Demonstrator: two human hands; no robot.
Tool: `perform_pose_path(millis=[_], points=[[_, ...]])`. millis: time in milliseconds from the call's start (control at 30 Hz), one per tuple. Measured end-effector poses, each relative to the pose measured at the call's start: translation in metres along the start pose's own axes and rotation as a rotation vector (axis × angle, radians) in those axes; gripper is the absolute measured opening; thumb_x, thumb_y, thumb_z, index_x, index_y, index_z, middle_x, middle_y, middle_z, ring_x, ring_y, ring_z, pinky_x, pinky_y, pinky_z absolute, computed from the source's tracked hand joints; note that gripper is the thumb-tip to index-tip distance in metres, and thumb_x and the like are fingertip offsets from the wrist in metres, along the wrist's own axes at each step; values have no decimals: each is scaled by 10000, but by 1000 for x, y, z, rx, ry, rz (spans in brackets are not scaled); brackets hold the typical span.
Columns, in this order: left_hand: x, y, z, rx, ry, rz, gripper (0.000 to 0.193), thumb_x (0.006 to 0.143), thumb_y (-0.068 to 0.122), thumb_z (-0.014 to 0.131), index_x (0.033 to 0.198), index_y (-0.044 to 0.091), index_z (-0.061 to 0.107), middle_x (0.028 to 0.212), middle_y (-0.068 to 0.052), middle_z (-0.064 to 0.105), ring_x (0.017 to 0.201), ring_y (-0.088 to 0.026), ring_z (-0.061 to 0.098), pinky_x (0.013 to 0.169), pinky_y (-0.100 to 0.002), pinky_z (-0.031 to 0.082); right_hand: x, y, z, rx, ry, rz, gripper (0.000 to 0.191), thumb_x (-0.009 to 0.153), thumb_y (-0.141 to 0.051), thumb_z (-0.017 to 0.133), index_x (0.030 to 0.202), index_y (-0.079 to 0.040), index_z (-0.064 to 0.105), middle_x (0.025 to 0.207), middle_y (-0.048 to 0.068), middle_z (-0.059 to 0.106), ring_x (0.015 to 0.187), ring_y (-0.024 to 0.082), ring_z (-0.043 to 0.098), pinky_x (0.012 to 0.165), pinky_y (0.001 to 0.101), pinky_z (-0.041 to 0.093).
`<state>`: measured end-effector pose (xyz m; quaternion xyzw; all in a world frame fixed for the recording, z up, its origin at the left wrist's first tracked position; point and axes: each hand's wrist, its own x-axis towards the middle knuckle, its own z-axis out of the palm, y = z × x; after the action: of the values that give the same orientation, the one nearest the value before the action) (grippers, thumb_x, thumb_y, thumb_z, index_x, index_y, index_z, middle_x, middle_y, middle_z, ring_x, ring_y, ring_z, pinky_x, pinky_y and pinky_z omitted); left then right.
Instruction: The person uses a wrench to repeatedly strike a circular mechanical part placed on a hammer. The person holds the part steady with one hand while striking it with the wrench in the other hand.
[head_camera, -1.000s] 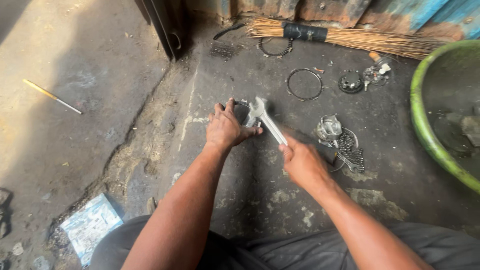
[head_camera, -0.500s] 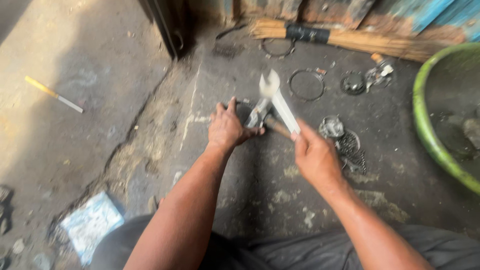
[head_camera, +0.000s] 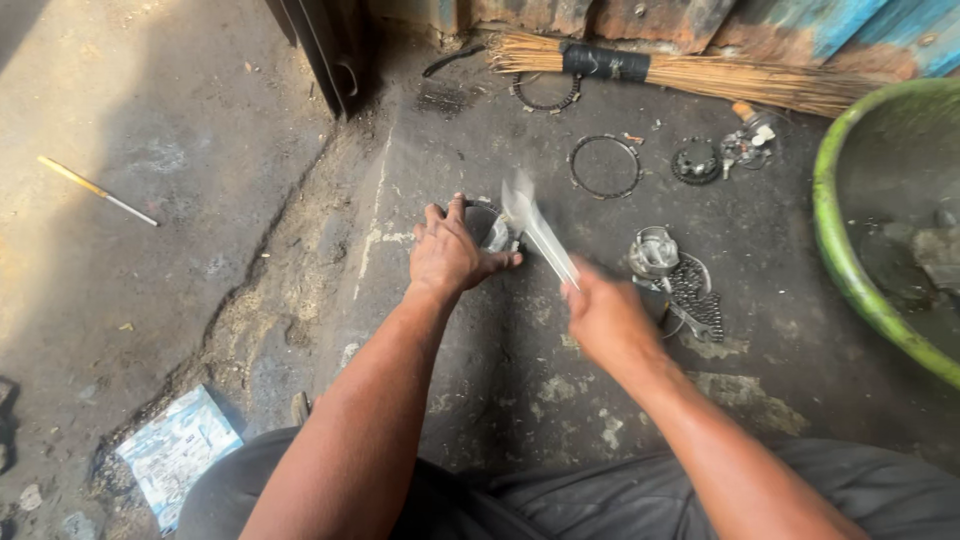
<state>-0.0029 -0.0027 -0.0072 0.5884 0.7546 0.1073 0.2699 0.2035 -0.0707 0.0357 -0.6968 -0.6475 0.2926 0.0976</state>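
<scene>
Since half a second ago, the metal wrench (head_camera: 538, 232) has swung down from its raised, upright tilt and now blurs just above the round metal part (head_camera: 487, 226) on the concrete floor (head_camera: 200, 150). One person's right hand (head_camera: 607, 322) is closed in a fist around the wrench's lower end, just right of the metal part. Their left hand (head_camera: 449, 253) has stayed where it was, fingers curled over the part's near rim, pressing it against the floor.

Right of the metal part lie a small metal cup (head_camera: 654, 250) and a coiled chain (head_camera: 697, 291). Beyond it rest a thin ring (head_camera: 605, 166), a toothed ring (head_camera: 546, 92) and a straw broom (head_camera: 690, 75). Far right of it curves the rim of a green basin (head_camera: 838, 240). Well left of it lies a pencil-like stick (head_camera: 97, 190), and a crumpled printed wrapper (head_camera: 178, 450) sits near the person's knee.
</scene>
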Motion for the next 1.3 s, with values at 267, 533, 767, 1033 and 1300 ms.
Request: perform_pose_path(millis=[267,533,767,1033,1300], points=[[-1,-1,1,-33,36,-11,1332,536,646,931,1579,113,298,1505,-192,396,1395,-430,404,1114,-478,435,5,6,5,136,269,-292,426,976,-190,585,1384,-72,600,840,230,726,706,325,734,624,430,565],[0,-2,1,-27,50,9,1365,530,656,944,1583,115,264,1523,-208,362,1391,-454,380,1103,-490,431,7,7,4,171,322,-407,363,1017,-168,581,1370,-93,613,939,211,746,767,331,752,635,422,578],[2,1,2,-10,40,10,1374,533,661,930,1594,109,254,1499,-190,400,1379,-433,419,1101,-488,455,4,0,3,44,185,-152,351,1012,-223,610,1355,-170,660,745,253,699,611,353,691,605,465,526],[4,1,1,10,-10,0,1369,547,680,924,1595,119,244,1528,-223,346,1395,-454,387,1103,-491,448,5,2,-4,8,160,-243,404,966,-154,614,1369,-153,639,780,199,734,601,289,712,582,423,550],[2,-1,1,-10,-4,-9,1351,530,644,934,1592,125,281,1505,-188,395,1385,-424,423,1103,-478,453,7,5,1,-57,124,-159,373,991,-252,649,1350,-154,677,795,220,722,731,361,703,667,447,541]])
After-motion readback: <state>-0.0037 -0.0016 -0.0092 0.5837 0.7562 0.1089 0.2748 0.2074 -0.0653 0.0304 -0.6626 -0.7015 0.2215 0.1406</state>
